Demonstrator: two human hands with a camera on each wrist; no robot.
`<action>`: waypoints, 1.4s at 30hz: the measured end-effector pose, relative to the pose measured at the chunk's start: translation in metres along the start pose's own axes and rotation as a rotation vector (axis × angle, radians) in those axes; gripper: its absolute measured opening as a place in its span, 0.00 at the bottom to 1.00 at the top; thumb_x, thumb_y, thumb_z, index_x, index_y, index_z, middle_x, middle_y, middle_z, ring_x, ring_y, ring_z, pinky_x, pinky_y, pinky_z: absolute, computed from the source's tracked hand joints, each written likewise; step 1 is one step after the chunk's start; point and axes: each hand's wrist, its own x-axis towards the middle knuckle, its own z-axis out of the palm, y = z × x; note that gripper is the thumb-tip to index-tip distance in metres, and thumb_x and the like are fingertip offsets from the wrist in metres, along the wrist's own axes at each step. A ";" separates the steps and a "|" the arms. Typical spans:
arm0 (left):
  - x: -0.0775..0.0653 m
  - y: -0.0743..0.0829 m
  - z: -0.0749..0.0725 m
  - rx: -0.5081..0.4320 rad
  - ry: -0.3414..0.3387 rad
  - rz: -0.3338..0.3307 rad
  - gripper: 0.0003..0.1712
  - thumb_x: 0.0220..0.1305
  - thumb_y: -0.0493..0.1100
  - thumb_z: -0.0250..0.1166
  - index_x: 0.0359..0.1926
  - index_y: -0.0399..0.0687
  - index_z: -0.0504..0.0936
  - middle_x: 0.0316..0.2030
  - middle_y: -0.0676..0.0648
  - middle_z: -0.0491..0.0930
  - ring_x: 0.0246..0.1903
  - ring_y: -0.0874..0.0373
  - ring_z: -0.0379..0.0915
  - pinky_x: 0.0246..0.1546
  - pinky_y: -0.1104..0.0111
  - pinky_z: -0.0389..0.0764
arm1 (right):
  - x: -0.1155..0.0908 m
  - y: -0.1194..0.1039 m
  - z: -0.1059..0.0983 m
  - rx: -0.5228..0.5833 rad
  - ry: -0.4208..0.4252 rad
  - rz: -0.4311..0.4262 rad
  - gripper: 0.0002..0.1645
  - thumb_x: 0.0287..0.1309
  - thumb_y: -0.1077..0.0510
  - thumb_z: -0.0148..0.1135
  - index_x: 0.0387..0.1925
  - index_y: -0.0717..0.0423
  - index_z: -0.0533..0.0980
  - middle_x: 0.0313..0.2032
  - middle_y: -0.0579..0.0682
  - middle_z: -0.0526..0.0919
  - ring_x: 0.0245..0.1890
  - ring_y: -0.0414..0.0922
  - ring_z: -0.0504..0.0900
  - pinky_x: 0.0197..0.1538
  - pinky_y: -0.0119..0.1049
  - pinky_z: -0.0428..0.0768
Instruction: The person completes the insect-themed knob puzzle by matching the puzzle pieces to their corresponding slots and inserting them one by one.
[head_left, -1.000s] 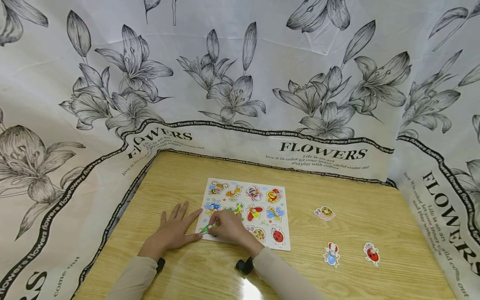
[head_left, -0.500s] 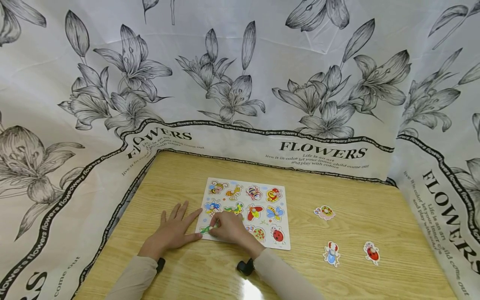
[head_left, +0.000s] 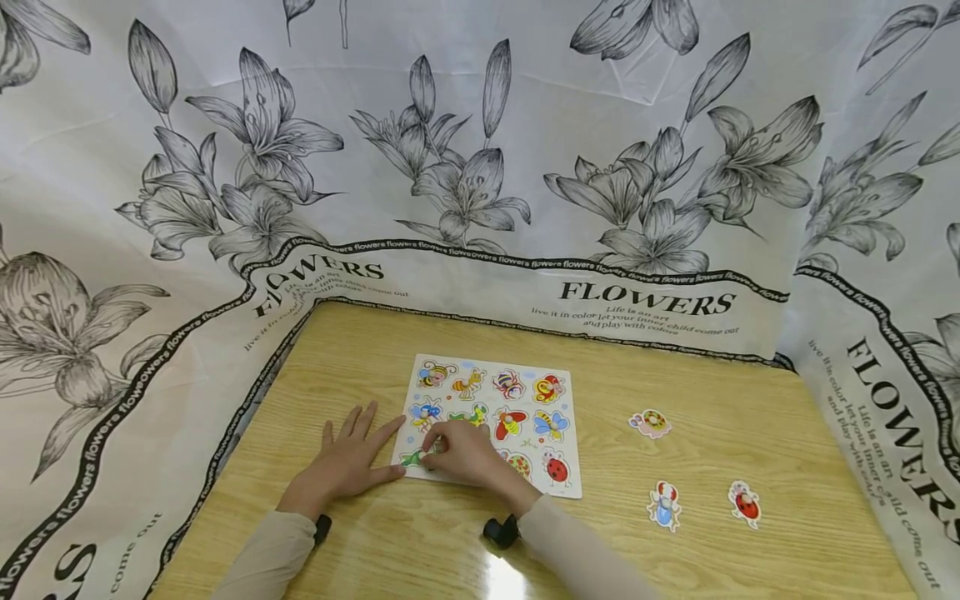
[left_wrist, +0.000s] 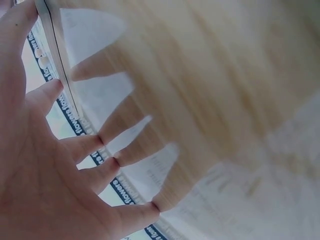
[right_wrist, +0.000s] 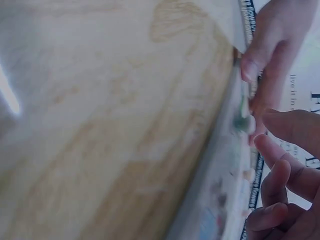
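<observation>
In the head view, a white puzzle board (head_left: 491, 487) with several colourful insect pieces lies on the table. My left hand (head_left: 345, 462) rests on the wood with fingers spread, index fingertip and thumb tip right at the board's left edge. My right hand (head_left: 461, 454) is over the lower left corner, by a green knobbed puzzle piece (head_left: 411, 460) set there. In the right wrist view, thumb and index finger are slightly parted just off the piece's pale knob (right_wrist: 251, 124); the other fingers are curled. The right hand hides part of the board's lower rows.
Right of the board lie three loose puzzle pieces: a pink-and-green snail (head_left: 649, 423), a blue-and-red beetle (head_left: 663, 506) and a red ladybird (head_left: 746, 504). A white flower-printed cloth (head_left: 480, 292) walls the wooden table (head_left: 330, 358) at the back and sides.
My right hand stayed at the green piece, then shifted slightly right, its fingertips easing off the knob and showing more of the piece. My left hand has not moved.
</observation>
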 end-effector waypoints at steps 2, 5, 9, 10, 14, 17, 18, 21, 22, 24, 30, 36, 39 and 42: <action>0.001 0.000 0.001 -0.001 0.001 0.000 0.48 0.63 0.73 0.59 0.78 0.64 0.57 0.77 0.34 0.43 0.74 0.32 0.36 0.60 0.25 0.40 | -0.004 0.000 -0.007 0.016 0.007 -0.007 0.06 0.55 0.51 0.74 0.33 0.45 0.85 0.19 0.38 0.73 0.24 0.37 0.71 0.40 0.45 0.64; 0.002 -0.001 0.001 0.000 0.000 -0.005 0.48 0.63 0.73 0.59 0.78 0.65 0.57 0.77 0.34 0.43 0.74 0.32 0.36 0.61 0.25 0.40 | -0.011 0.002 -0.018 0.034 0.031 -0.021 0.05 0.57 0.52 0.73 0.35 0.47 0.85 0.19 0.39 0.73 0.23 0.37 0.70 0.38 0.43 0.64; 0.002 -0.001 0.002 -0.003 -0.001 -0.011 0.48 0.63 0.73 0.59 0.78 0.65 0.56 0.77 0.35 0.42 0.75 0.32 0.35 0.61 0.25 0.39 | -0.021 0.006 -0.032 0.073 0.064 -0.038 0.05 0.58 0.55 0.71 0.36 0.51 0.85 0.20 0.40 0.74 0.18 0.37 0.69 0.33 0.40 0.67; 0.002 -0.001 0.002 -0.005 -0.001 -0.012 0.48 0.63 0.73 0.59 0.78 0.65 0.57 0.77 0.35 0.42 0.75 0.33 0.35 0.61 0.25 0.39 | -0.024 0.008 -0.035 0.085 0.071 -0.037 0.05 0.59 0.56 0.71 0.36 0.52 0.85 0.21 0.41 0.74 0.17 0.36 0.69 0.31 0.38 0.68; 0.002 -0.001 0.002 -0.010 -0.001 -0.012 0.48 0.63 0.73 0.59 0.78 0.65 0.57 0.78 0.35 0.42 0.75 0.33 0.35 0.61 0.26 0.38 | -0.035 0.014 -0.048 0.130 0.098 -0.019 0.06 0.60 0.55 0.70 0.38 0.51 0.85 0.23 0.42 0.74 0.15 0.36 0.65 0.22 0.32 0.66; 0.002 -0.001 0.002 -0.009 0.000 -0.007 0.48 0.63 0.73 0.60 0.78 0.65 0.57 0.77 0.35 0.42 0.75 0.33 0.35 0.61 0.26 0.39 | -0.044 0.019 -0.056 0.137 0.126 -0.018 0.06 0.61 0.54 0.71 0.38 0.50 0.85 0.24 0.41 0.74 0.18 0.36 0.65 0.22 0.31 0.65; 0.001 -0.001 0.002 -0.008 0.001 -0.006 0.48 0.63 0.73 0.60 0.78 0.64 0.57 0.77 0.35 0.42 0.75 0.33 0.35 0.61 0.26 0.39 | -0.047 0.020 -0.059 0.143 0.136 -0.021 0.06 0.61 0.54 0.71 0.38 0.50 0.85 0.25 0.41 0.74 0.18 0.37 0.65 0.22 0.31 0.64; 0.001 -0.001 0.002 -0.005 0.003 -0.003 0.48 0.63 0.73 0.60 0.78 0.64 0.57 0.77 0.35 0.42 0.75 0.33 0.35 0.61 0.26 0.39 | -0.055 0.024 -0.068 0.155 0.168 -0.023 0.06 0.60 0.55 0.71 0.38 0.51 0.85 0.25 0.41 0.74 0.20 0.39 0.66 0.23 0.31 0.64; 0.001 -0.001 0.003 -0.004 0.003 -0.003 0.48 0.63 0.73 0.60 0.78 0.64 0.57 0.77 0.35 0.42 0.75 0.33 0.35 0.61 0.26 0.39 | -0.058 0.026 -0.071 0.153 0.176 -0.021 0.06 0.60 0.55 0.72 0.38 0.50 0.85 0.25 0.41 0.73 0.20 0.39 0.66 0.23 0.31 0.63; 0.001 -0.001 0.003 -0.002 0.005 -0.004 0.48 0.63 0.73 0.59 0.78 0.65 0.57 0.77 0.35 0.42 0.75 0.33 0.35 0.61 0.26 0.39 | -0.064 0.029 -0.077 0.161 0.193 -0.014 0.06 0.59 0.56 0.72 0.38 0.50 0.85 0.25 0.41 0.73 0.20 0.40 0.64 0.23 0.32 0.62; 0.001 -0.001 0.003 -0.008 0.002 -0.005 0.48 0.63 0.74 0.59 0.78 0.64 0.57 0.77 0.35 0.42 0.75 0.33 0.35 0.61 0.26 0.39 | -0.083 0.043 -0.094 0.191 0.228 0.019 0.06 0.60 0.53 0.72 0.40 0.44 0.85 0.27 0.43 0.73 0.19 0.39 0.61 0.22 0.31 0.62; 0.001 -0.001 0.003 -0.013 -0.005 -0.008 0.48 0.63 0.73 0.59 0.79 0.65 0.56 0.78 0.35 0.42 0.75 0.33 0.35 0.61 0.26 0.38 | -0.109 0.069 -0.107 0.203 0.304 0.020 0.08 0.59 0.55 0.73 0.41 0.47 0.84 0.27 0.43 0.72 0.23 0.41 0.60 0.26 0.33 0.60; 0.001 0.000 0.002 -0.019 -0.007 -0.009 0.48 0.63 0.72 0.59 0.79 0.65 0.57 0.78 0.35 0.42 0.75 0.33 0.35 0.61 0.26 0.38 | -0.125 0.084 -0.114 0.197 0.352 0.050 0.08 0.59 0.56 0.73 0.41 0.49 0.84 0.27 0.44 0.71 0.24 0.40 0.60 0.26 0.32 0.60; 0.001 0.001 0.001 -0.024 -0.007 -0.009 0.48 0.63 0.72 0.60 0.78 0.64 0.57 0.77 0.35 0.42 0.75 0.32 0.35 0.61 0.25 0.38 | -0.141 0.097 -0.120 0.189 0.398 0.087 0.08 0.60 0.55 0.72 0.41 0.51 0.84 0.28 0.45 0.71 0.24 0.41 0.61 0.25 0.33 0.61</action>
